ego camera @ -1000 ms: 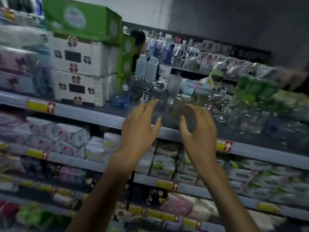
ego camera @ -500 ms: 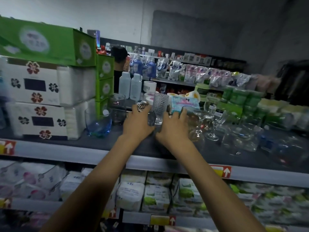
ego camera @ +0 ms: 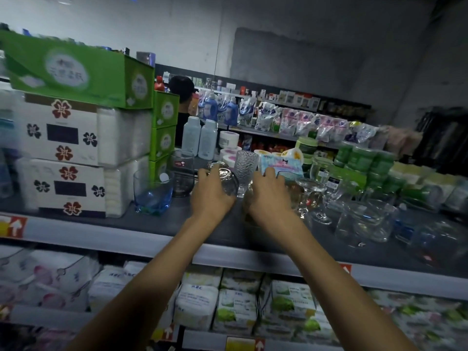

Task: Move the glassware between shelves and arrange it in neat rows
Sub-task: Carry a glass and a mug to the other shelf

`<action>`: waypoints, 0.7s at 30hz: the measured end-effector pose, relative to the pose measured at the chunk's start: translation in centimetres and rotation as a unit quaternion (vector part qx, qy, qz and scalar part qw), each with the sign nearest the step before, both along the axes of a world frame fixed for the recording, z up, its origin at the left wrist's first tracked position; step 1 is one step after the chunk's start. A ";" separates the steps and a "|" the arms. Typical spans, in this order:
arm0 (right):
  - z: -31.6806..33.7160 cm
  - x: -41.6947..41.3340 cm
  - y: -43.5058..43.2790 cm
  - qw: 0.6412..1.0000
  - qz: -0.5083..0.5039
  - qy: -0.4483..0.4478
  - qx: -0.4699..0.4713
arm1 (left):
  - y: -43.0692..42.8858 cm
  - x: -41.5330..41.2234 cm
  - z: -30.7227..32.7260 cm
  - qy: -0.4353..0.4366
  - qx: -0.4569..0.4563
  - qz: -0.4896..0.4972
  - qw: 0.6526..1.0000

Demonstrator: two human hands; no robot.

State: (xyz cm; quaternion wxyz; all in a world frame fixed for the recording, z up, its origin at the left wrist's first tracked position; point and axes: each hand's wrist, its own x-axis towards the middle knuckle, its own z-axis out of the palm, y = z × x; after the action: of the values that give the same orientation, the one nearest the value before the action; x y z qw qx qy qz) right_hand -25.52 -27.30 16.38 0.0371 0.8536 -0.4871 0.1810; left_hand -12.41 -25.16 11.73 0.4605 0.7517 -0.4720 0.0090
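Gripping left hand [ego camera: 212, 198]: fingers are curled round a round clear glass [ego camera: 226, 179]; the hand hides whether the glass rests on the shelf.
Right hand [ego camera: 271, 198]: fingers are bent down over a brownish glass [ego camera: 295, 193] and hold it from above, with the palm covering most of it.
Between the hands: a tall ribbed glass [ego camera: 245, 165] stands upright just behind them; I cannot tell whether either hand touches it.
Left of the hands: a smoky tumbler [ego camera: 181, 176] with a red sticker, then a blue glass [ego camera: 153, 193] nearer the front edge, both upright.
Right of the hands: stemmed glasses [ego camera: 321, 203] set close together, then clear jars [ego camera: 364, 219], which are blurred.
Shelf [ego camera: 157, 224]: a dark top with a grey front rail carrying yellow-and-red tags; the glassware stands along it in a loose cluster.
Far left: stacked white tissue packs [ego camera: 63, 138] with flower prints, with green cartons [ego camera: 76, 72] on top of and beside them.
Behind: two pale bottles [ego camera: 200, 138] stand side by side.
Below: wrapped packs [ego camera: 235, 307] fill the next shelf down.
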 end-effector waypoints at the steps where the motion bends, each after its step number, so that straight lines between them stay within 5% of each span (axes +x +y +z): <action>1: 0.1 -0.2 0.6 1.000 0.007 0.000 -0.019 | 0.5 -0.1 0.3 0.026 -0.023 0.000 0.999; 9: 0.6 -4.5 5.2 0.957 0.109 -0.124 -0.240 | 6.3 -0.3 2.5 0.249 -0.187 -0.068 0.948; 14: 0.3 -7.8 8.5 0.914 0.146 -0.306 -0.222 | 12.2 -1.3 2.1 0.349 -0.178 -0.079 0.917; 19: -1.0 -9.5 12.5 0.832 0.147 -0.533 -0.050 | 17.1 -3.5 1.8 0.577 -0.202 -0.234 0.756; 21: -2.0 -10.2 14.0 0.780 0.125 -0.612 0.046 | 18.7 -4.9 1.5 0.611 -0.192 -0.266 0.721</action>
State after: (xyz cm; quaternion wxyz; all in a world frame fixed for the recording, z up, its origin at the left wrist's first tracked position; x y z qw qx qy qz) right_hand -35.70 -13.29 14.38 -0.3310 0.6171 -0.3045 0.6456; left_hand -17.27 -6.41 13.20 0.7667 0.3335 -0.2574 -0.4844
